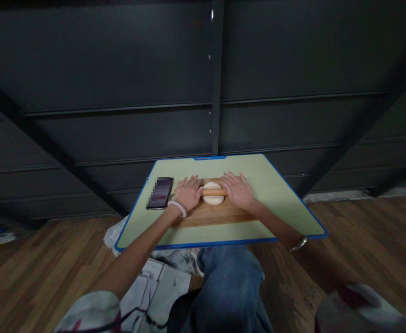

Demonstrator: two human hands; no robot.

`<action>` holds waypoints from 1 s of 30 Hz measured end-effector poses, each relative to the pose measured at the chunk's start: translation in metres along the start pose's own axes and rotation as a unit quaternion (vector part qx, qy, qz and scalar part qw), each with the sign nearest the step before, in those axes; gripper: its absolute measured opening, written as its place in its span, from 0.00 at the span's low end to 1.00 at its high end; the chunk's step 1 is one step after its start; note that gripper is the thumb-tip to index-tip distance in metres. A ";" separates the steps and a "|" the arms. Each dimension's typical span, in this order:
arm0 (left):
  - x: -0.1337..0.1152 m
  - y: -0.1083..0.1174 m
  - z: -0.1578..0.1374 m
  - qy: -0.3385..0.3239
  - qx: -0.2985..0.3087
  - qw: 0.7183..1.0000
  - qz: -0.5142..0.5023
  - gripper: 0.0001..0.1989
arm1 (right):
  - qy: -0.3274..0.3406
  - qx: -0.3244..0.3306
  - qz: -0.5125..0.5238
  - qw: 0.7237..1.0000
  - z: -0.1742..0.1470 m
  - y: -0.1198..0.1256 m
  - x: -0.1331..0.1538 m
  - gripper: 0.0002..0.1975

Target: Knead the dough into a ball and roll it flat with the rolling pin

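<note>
A smooth, slender wooden rolling pin (214,192) lies crosswise over a soft, pale, rounded piece of dough (213,200), which shows on both the near and far sides of the bar. The dough sits on a rectangular wooden cutting board (213,216) with a warm brown grain, around the middle of a pale green folding table (286,208) edged in bright blue trim, its corners rounded.

The left hand (188,193) lies palm down over the pin's left end, its fingers stretched out and slightly apart, the thumb alongside the bar. The right hand (239,190) rests likewise on the right end, palm down, fingers extended and a little spread. Neither hand is curled around the wood.

A pale, beaded-looking bracelet (179,208) circles the left wrist; a shiny metallic bangle (299,244) sits on the right forearm. Beside the left hand, a flat, glassy smartphone (160,194) lies on the tabletop. Below are faded blue denim jeans (229,286) and brown wood-grain flooring (366,259); beyond the table stand dark, flat panels (119,60) crossed by straight ribs.
</note>
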State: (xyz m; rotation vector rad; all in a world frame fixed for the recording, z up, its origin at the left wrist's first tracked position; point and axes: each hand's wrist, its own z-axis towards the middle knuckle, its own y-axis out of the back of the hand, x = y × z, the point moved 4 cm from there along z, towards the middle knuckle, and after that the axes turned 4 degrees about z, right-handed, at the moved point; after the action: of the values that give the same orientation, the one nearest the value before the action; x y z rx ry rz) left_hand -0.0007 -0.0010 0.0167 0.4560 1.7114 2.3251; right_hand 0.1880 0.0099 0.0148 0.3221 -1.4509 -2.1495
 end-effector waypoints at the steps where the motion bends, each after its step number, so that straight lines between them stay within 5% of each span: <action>1: -0.001 0.001 -0.002 -0.003 -0.004 1.000 0.004 0.26 | 0.003 -0.001 0.002 1.000 -0.003 0.001 0.002 0.26; 15: -0.012 0.007 -0.041 -0.024 -0.025 0.998 -0.055 0.20 | 0.040 0.014 0.034 0.999 -0.037 0.010 0.012 0.22; 23: 0.000 0.023 -0.034 0.007 0.016 0.996 -0.090 0.16 | -0.016 0.077 0.096 0.992 -0.022 0.033 -0.001 0.15; 30: -0.009 0.015 -0.035 -0.013 0.006 1.000 -0.021 0.18 | 0.031 0.069 0.159 0.984 -0.018 0.022 -0.009 0.16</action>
State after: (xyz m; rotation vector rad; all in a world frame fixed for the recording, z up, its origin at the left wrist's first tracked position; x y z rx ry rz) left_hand -0.0057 -0.0400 0.0202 0.4471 1.7065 2.2715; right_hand 0.2100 -0.0060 0.0267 0.1897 -1.5069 -1.7765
